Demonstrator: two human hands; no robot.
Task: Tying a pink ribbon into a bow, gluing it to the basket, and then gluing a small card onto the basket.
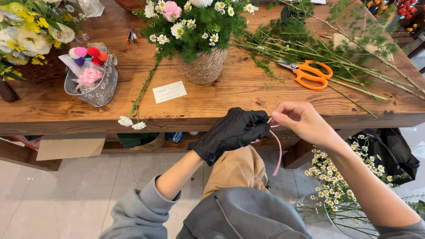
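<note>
Pink ribbon [279,152] is pinched between gloved left hand [232,132] and bare right hand [301,121].

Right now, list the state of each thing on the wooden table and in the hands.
Thin pink ribbon: pinched by both hands, its end hanging down.
Black-gloved left hand: closed on ribbon.
Bare right hand: pinching ribbon.
Orange-handled scissors: lying shut.
Woven rope basket: upright, full of flowers.
Small white card: flat.

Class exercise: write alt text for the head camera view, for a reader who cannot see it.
A black-gloved left hand and a bare right hand hold a thin pink ribbon at the edge of a wooden table. On it stand a woven pot of daisies, orange scissors and loose green stems.
</note>
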